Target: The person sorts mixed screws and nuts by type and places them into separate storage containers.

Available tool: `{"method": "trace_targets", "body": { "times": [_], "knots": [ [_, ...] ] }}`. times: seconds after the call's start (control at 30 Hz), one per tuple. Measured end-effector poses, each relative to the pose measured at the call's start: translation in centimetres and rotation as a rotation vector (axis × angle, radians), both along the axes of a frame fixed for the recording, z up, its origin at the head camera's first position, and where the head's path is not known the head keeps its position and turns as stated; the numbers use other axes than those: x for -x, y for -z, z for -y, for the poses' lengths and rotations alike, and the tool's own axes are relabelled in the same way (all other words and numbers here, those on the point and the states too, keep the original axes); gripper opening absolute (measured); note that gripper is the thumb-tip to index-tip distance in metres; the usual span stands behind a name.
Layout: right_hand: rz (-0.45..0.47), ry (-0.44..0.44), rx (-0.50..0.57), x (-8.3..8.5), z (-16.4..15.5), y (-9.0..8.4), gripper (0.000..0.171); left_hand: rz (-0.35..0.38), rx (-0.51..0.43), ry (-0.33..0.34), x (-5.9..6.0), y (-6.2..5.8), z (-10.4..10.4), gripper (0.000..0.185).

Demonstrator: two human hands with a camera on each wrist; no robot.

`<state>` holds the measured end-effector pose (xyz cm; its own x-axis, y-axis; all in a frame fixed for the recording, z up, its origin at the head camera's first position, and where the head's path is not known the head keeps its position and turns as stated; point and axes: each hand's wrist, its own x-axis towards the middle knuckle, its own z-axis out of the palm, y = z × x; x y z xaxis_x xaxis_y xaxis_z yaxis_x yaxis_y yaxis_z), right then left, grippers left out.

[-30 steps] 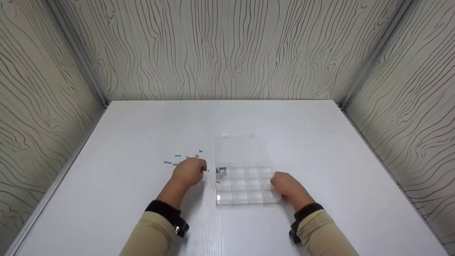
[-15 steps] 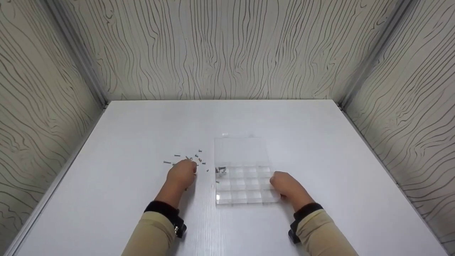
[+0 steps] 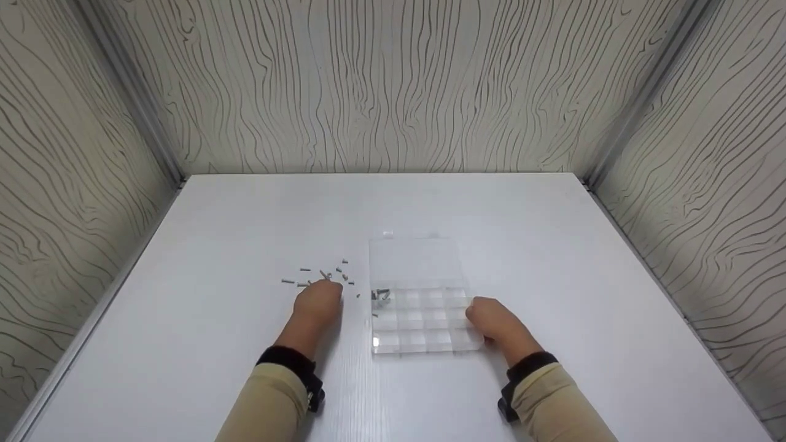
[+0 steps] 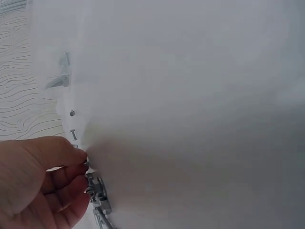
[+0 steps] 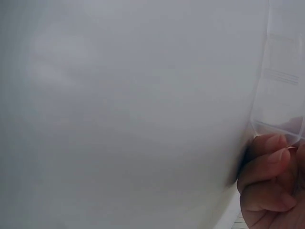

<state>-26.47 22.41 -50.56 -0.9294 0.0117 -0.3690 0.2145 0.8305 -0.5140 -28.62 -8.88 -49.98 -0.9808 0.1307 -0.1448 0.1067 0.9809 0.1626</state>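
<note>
Several small metal screws [image 3: 287, 281] lie scattered on the white table left of a clear compartment box [image 3: 425, 353]. My left hand [image 3: 318, 304] is down at the near side of the pile. Its thumb and forefinger pinch a small screw [image 4: 86, 163], mostly hidden by the fingertips; more screws [image 4: 97, 191] lie just past the other fingers. The box lies with its lid [image 3: 414, 258] folded back. Some screws [image 3: 382, 292] are in its far left compartment, and a small piece in the one nearer. My right hand [image 3: 498, 322] grips the box's right edge, fingers curled at its corner.
A white table [image 3: 184, 344] bears everything. Wood-pattern panels [image 3: 381, 86] close it in at the back and both sides, with grey metal posts [image 3: 132, 92] at the corners. A lone small piece [image 3: 358, 296] lies between the pile and the box.
My left hand has moved left from beside the box to the near side of the pile, uncovering screws behind it. My right hand keeps its grip on the box.
</note>
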Motion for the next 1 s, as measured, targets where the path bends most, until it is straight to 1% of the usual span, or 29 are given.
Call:
{"method": "trace_targets", "body": {
  "times": [0.1,0.17,0.27,0.37,0.5,0.57,0.63,0.73,0.8,0.9,1.0],
  "knots": [
    [-0.008,0.003,0.005,0.0,0.0,0.1,0.019,-0.001,0.012,-0.001,0.1,0.0,0.0,0.024],
    [-0.018,-0.012,-0.01,0.0,-0.1,0.1,0.019,-0.009,0.015,-0.004,0.1,-0.1,-0.1,0.024],
    [-0.032,-0.034,-0.023,0.0,-0.1,0.2,0.019,-0.033,0.009,0.013,0.2,-0.2,-0.3,0.024],
    [-0.041,-0.048,-0.027,-0.1,-0.2,0.1,0.019,-0.082,-0.014,0.053,0.3,-0.4,-0.7,0.023],
    [-0.054,-0.059,-0.029,-0.2,-0.1,0.0,0.018,-0.16,-0.052,0.13,0.2,-1.0,-1.7,0.01],
    [-0.059,-0.06,-0.03,-0.2,-0.1,0.0,0.019,-0.185,-0.07,0.171,0.1,-1.5,-2.2,0.005],
    [-0.056,-0.059,-0.028,-0.2,-0.2,0.0,0.019,-0.199,-0.091,0.202,-0.2,-1.8,-2.8,0.006],
    [-0.051,-0.061,-0.031,-0.1,-0.2,0.0,0.02,-0.192,-0.1,0.223,-0.4,-2.2,-3.6,0.006],
    [-0.042,-0.064,-0.035,-0.1,-0.2,0.1,0.021,-0.181,-0.101,0.225,-0.5,-2.2,-4.1,0.008],
    [-0.021,-0.048,-0.022,0.0,-0.2,0.1,0.022,-0.162,-0.091,0.219,-0.6,-2.0,-4.6,0.01],
    [0.001,-0.027,-0.002,0.0,-0.1,0.1,0.023,-0.158,-0.076,0.227,-0.7,-1.8,-4.9,0.01]
  ]
}}
